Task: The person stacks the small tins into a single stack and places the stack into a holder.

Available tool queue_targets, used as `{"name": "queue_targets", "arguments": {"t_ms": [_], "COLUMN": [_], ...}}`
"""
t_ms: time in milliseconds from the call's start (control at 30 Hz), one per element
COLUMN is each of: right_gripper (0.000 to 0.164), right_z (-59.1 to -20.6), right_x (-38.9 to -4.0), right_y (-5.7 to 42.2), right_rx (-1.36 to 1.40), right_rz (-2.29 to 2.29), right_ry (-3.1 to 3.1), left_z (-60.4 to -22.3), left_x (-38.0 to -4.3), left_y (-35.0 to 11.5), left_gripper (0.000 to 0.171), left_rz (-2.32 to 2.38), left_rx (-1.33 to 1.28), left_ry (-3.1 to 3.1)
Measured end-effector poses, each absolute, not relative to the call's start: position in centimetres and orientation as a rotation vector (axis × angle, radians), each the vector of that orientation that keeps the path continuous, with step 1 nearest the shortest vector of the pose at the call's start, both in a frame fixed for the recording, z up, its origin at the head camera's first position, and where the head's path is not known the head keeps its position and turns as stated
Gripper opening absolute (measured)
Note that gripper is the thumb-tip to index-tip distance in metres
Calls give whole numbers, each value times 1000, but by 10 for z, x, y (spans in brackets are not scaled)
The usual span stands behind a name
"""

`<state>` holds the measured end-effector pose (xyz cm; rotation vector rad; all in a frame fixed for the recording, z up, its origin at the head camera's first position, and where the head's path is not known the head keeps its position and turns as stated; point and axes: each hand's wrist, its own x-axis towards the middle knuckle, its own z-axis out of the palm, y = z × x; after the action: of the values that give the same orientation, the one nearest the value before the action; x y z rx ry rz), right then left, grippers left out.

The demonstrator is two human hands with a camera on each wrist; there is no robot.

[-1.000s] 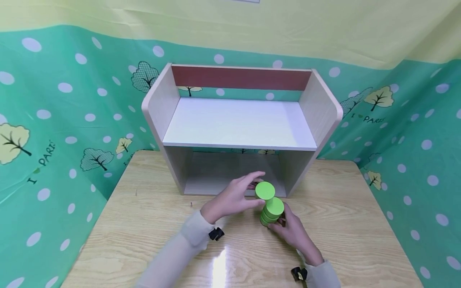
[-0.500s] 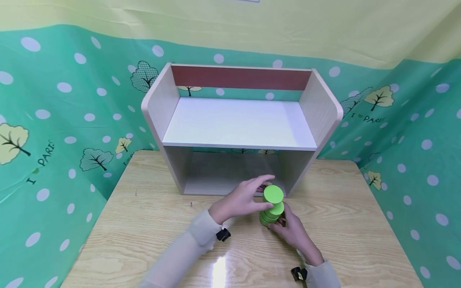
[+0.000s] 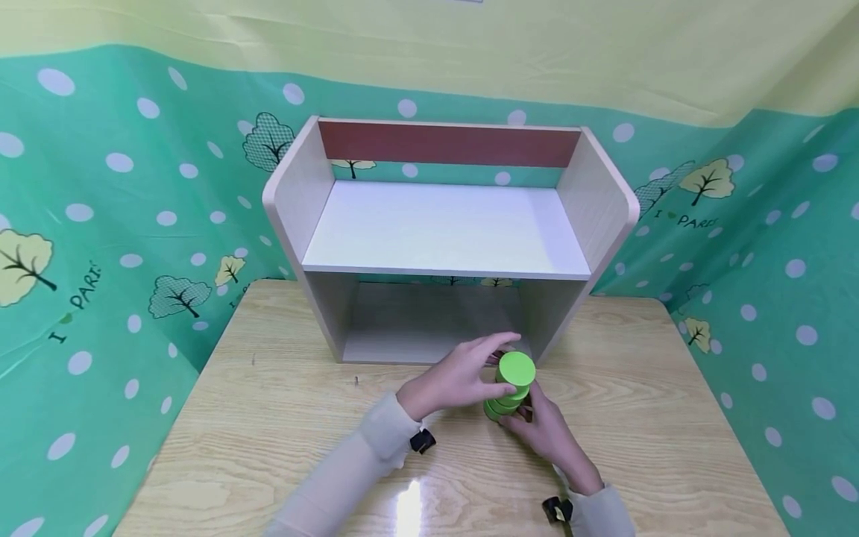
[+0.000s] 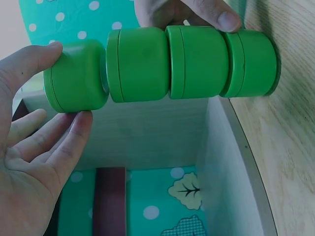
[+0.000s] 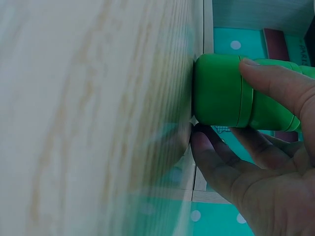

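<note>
Several small green lidded jars are stacked upright on the table, in front of the shelf unit's right end. My left hand [image 3: 459,379] pinches the top jar [image 4: 76,76] between thumb and fingers. In the left wrist view a narrow gap shows between it and the upper jar [image 4: 142,65] of the stack. My right hand [image 3: 546,431] holds the stack low down, its thumb on the bottom jar [image 5: 219,91] near the lid seam and its fingers around the far side. From the head view, the held jar hides much of the stack.
A pale two-tier shelf unit [image 3: 443,227] with a red-brown back strip [image 3: 450,144] stands at the back of the wooden table [image 3: 268,425]. A green dotted curtain [image 3: 121,224] hangs behind and on both sides. A tiny dark speck [image 3: 356,381] lies left of the hands.
My left hand has carried its jar right and slightly nearer to me, from beside the stack to over its top. My right hand has stayed in place on the stack.
</note>
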<state>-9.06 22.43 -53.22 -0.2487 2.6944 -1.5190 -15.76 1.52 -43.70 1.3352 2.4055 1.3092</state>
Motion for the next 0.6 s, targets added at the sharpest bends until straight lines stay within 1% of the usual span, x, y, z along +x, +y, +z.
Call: {"name": "queue_targets", "arguments": {"t_ms": [600], "right_gripper": [67], "right_z": [-532], "right_x": [-90], "right_y": [222], "right_rx": [-213], "right_rz": [-1476], "right_ry": [2723], "left_z": [-440], "left_x": [-156], "left_y": [17], "left_gripper": [75], "left_rz": [1298], "left_rx": [1366], "left_ry": [2375]}}
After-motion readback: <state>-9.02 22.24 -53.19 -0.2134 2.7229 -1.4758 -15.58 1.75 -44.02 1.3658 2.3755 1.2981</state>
